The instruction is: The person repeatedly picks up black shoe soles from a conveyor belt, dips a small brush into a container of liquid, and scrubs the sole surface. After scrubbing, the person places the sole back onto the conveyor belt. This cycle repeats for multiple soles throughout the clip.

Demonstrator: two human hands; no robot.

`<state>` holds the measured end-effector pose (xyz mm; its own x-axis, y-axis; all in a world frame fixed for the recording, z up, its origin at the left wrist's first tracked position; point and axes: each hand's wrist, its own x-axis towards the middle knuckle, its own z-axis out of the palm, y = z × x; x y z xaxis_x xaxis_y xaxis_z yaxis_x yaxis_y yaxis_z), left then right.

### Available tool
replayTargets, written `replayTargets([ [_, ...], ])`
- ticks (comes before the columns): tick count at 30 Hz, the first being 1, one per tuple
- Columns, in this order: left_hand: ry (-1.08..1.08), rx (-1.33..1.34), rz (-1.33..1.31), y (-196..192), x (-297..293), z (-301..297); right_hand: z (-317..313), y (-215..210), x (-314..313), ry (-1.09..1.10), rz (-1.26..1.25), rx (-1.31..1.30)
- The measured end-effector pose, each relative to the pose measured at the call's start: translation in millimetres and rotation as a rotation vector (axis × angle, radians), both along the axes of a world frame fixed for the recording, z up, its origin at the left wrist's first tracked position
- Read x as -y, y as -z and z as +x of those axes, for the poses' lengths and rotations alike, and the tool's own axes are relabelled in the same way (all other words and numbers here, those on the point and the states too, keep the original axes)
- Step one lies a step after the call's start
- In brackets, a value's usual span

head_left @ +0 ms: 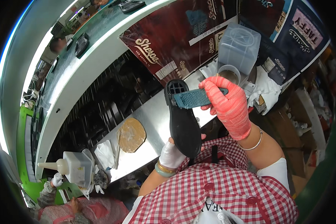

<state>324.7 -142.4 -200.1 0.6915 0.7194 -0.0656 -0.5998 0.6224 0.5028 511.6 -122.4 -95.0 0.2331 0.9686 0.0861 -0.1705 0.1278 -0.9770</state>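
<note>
My left hand (172, 154), in a white glove, grips the lower end of a black shoe sole (183, 119) and holds it up, bottom side toward me. My right hand (229, 106), in a red glove, pinches a flat teal textured insert (194, 98). The insert's left end lies against the grid-patterned upper end of the sole. Both hands are above the edge of a metal work table (156, 115).
A round tan pad (131, 134) and a white cloth (105, 154) lie on the table. A white squeeze bottle (72, 167) stands at lower left by another person's gloved hand (57, 180). A clear plastic container (237, 48) stands behind my right hand. A dark conveyor (97, 100) runs past.
</note>
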Motion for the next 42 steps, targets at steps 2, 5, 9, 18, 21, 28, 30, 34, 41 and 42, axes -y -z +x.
replayTargets([
  [2,-0.002,0.003,-0.027,7.1,-0.9,-1.1,-0.6,2.8,7.9,-0.038,-0.068,0.010],
  [5,-0.039,0.019,-0.015,6.8,-3.2,0.7,-8.6,5.4,19.8,-0.055,-0.172,-0.023],
  [9,-0.102,0.010,-0.018,9.3,-7.0,4.5,-13.2,18.4,26.7,-0.096,-0.227,-0.033],
  [18,-0.096,0.078,-0.053,17.4,-12.0,-4.6,-21.6,21.5,30.0,-0.171,-0.305,0.054],
  [21,-0.125,0.067,-0.092,23.4,-13.8,-7.3,-22.4,25.6,30.6,-0.247,-0.302,0.091],
  [28,-0.237,-0.105,-0.222,22.5,-9.7,-14.6,-27.6,22.4,21.5,-0.490,-0.290,0.233],
  [30,-0.209,-0.093,-0.276,27.4,-10.3,-19.3,-28.3,25.8,14.7,-0.583,-0.240,0.332],
  [34,-0.083,-0.057,-0.325,39.4,-14.7,-34.1,-39.1,22.2,-1.1,-0.724,-0.334,0.400],
  [41,0.125,-0.167,-0.423,49.5,-31.3,-71.0,-67.5,34.6,-30.0,-0.838,-0.487,0.285],
  [42,0.150,-0.144,-0.437,49.3,-33.9,-76.3,-72.3,38.3,-33.1,-0.844,-0.500,0.290],
])
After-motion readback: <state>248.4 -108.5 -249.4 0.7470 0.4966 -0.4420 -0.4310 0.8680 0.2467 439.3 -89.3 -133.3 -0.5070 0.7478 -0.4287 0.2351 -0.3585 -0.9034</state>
